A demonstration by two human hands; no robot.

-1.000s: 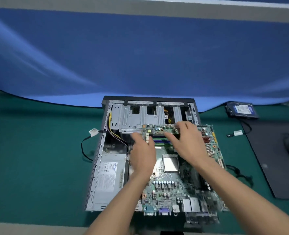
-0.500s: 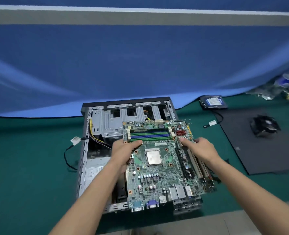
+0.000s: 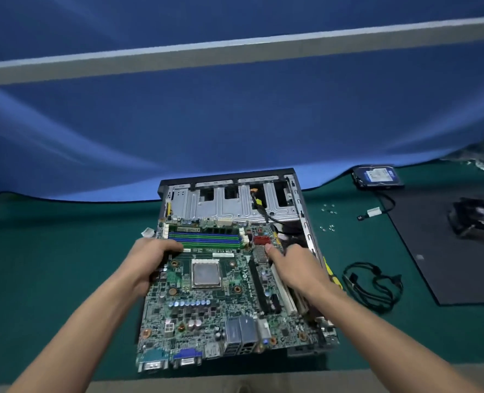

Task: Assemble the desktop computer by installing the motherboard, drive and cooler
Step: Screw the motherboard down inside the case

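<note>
A green-covered bench (image 3: 50, 279) carries everything, with a blue cloth (image 3: 235, 123) hanging behind it. At the far left edge a pale scrap is cut off and too blurred to name. The left hand (image 3: 150, 262) grips the left edge of the motherboard (image 3: 206, 302), thumb on top near the memory slots, its fingers curled under the board and hidden. The board lies over the open computer case (image 3: 235, 194), covering most of the interior; only the metal drive cage at the far end and the right wall show. Whether the board is seated or held above the floor of the case cannot be told. The right hand (image 3: 297, 268) holds the board's right edge by the expansion slots, thumb on top, fingers wrapped out of sight below. Right of the case small screws (image 3: 328, 219) are scattered on the bench, with a coiled black cable (image 3: 374, 285) nearer. Farther right the drive (image 3: 377, 177) lies beside a dark mat (image 3: 448, 265), and the cooler (image 3: 476, 217) sits on the mat, blurred.
</note>
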